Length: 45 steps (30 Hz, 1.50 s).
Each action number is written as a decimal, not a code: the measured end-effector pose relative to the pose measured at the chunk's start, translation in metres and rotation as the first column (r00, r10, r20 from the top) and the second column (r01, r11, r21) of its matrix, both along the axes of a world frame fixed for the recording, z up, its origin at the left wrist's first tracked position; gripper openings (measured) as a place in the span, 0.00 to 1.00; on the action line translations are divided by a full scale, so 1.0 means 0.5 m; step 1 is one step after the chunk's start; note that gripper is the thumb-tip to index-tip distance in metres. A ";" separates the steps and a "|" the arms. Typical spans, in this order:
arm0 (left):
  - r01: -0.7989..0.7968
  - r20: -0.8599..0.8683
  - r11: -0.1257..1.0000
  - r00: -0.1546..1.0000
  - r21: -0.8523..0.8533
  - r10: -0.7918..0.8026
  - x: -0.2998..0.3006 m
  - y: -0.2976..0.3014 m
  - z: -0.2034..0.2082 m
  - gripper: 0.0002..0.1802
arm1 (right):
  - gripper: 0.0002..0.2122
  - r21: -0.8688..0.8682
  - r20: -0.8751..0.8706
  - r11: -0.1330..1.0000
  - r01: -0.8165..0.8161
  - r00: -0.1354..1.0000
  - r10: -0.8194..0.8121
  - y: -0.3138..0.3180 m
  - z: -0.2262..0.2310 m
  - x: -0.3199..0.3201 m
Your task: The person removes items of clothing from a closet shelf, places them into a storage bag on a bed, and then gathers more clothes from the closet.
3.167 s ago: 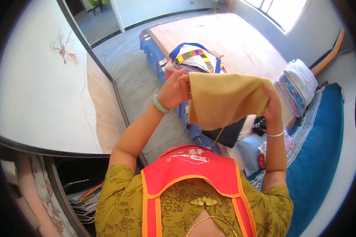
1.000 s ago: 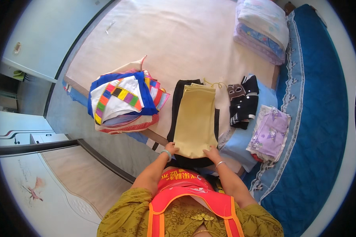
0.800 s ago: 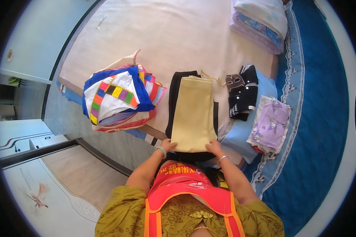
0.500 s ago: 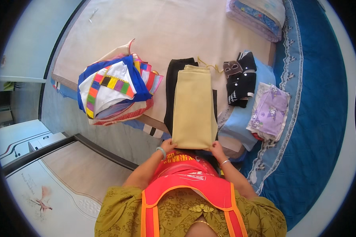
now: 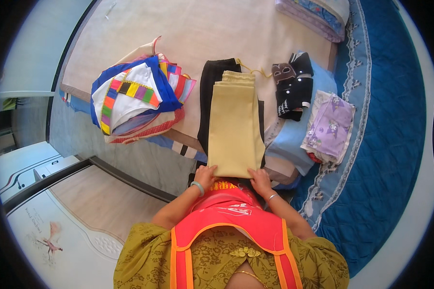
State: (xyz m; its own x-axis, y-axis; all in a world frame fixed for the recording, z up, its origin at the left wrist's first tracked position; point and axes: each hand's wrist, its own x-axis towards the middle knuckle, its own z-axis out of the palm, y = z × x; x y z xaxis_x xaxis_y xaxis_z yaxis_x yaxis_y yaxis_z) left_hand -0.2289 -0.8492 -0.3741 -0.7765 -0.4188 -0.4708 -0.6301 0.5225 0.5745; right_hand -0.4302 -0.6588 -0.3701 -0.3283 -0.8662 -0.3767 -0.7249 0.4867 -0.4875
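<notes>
Pale yellow trousers, folded lengthwise, lie with their waistband away from me and their lower end toward me. My left hand grips the near left corner, and my right hand grips the near right corner. Both sets of fingers are closed on the cloth. Beneath the trousers is a black garment, showing along both sides and past the waistband. A yellow cord trails to the right from near the top of the garments.
A colourful pile of clothes sits left on the bed. To the right are folded black clothes and a purple printed stack. A folded quilt lies at the far right, and the bed's footboard stands at near left.
My fingers have come further inward over the near edge of the yellow trousers. The cloth near the waistband now shows extra creases. The whole view has shifted slightly.
</notes>
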 end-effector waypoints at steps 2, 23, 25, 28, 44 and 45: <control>0.018 0.031 0.999 0.999 -0.050 -0.016 -0.001 0.014 -0.019 0.22 | 0.18 -0.029 -0.134 0.998 -0.059 0.989 0.054 0.011 -0.014 0.005; 0.514 -0.124 0.856 0.854 0.059 -0.504 -0.272 -0.099 -0.129 0.29 | 0.05 0.054 0.256 0.844 -0.534 0.824 0.505 -0.102 -0.003 -0.117; 0.564 -0.069 0.825 0.822 -0.044 -0.565 -0.298 -0.106 -0.157 0.30 | 0.06 0.146 0.354 0.817 -0.558 0.801 0.483 -0.155 0.019 -0.145; 0.548 -0.154 0.836 0.825 -0.017 -0.544 -0.297 -0.130 -0.229 0.30 | 0.11 0.271 0.615 0.730 -0.628 0.696 0.371 -0.302 0.054 -0.251; -0.382 -0.063 0.433 0.686 0.816 0.725 -0.275 -0.328 -0.231 0.18 | 0.09 0.142 0.590 0.928 0.343 0.724 -0.358 -0.601 -0.212 -0.543; -0.380 -0.065 0.431 0.685 0.818 0.726 -0.275 -0.328 -0.237 0.18 | 0.11 -0.024 0.438 0.969 0.245 0.874 -0.210 -0.609 -0.200 -0.539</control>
